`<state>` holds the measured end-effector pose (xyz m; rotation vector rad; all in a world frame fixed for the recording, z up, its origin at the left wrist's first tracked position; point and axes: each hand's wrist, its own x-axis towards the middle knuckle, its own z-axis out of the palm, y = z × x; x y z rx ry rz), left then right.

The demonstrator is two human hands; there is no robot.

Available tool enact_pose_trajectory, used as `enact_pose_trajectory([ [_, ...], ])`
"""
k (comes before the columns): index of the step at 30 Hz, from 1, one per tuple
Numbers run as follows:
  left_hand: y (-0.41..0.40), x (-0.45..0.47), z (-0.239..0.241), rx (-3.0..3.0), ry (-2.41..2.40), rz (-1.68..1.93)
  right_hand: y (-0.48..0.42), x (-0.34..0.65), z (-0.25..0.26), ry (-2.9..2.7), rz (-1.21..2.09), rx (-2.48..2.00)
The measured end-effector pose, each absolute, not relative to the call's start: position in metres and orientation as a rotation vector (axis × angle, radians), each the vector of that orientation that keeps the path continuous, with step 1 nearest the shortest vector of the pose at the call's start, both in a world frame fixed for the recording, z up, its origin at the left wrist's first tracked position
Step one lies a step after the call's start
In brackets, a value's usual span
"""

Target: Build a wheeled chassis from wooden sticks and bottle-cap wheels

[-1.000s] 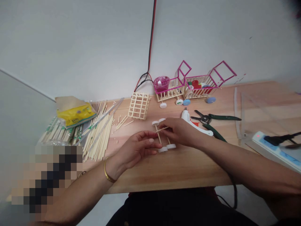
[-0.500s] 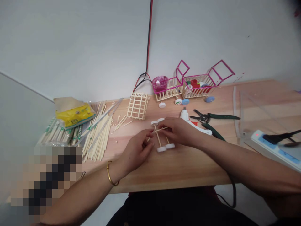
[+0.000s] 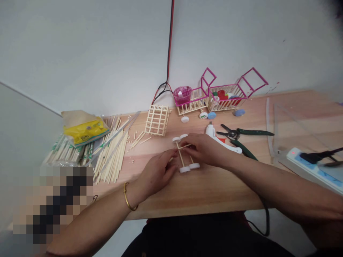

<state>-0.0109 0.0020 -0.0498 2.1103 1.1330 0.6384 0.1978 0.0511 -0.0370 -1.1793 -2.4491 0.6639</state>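
Two thin wooden axles with white bottle-cap wheels, one near axle [image 3: 180, 158] and one beside it, lie side by side on the table, a white cap [image 3: 184, 169] at the front end. Across them runs a wooden stick [image 3: 184, 146]. My right hand [image 3: 199, 146] grips this stick from the right, fingers pinched by the far caps. From the left, my left hand [image 3: 160, 167] has its curled fingers at the stick's other end, close to the near axle; that end is hidden behind the fingers.
A wooden-stick lattice [image 3: 157, 120] stands behind. Two small stick carts, one holding a purple cup [image 3: 183, 95], are by the wall. A glue gun [image 3: 222, 142], wire pliers [image 3: 233, 134] and power strip [image 3: 316, 169] lie right. Loose sticks [image 3: 114, 157] and a yellow packet [image 3: 85, 130] lie left.
My left hand has moved slightly right and covers the stick's left end, which showed before. My right hand and the capped axles have hardly moved.
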Motion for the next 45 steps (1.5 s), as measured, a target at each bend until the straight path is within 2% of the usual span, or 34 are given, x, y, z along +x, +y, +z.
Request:
enact_pose_trajectory([
  [45,0.0024,-0.013,-0.052,2.163,1.064,0.666,0.0534,0.2038,-0.0407,-2.433,0.59,-1.223],
])
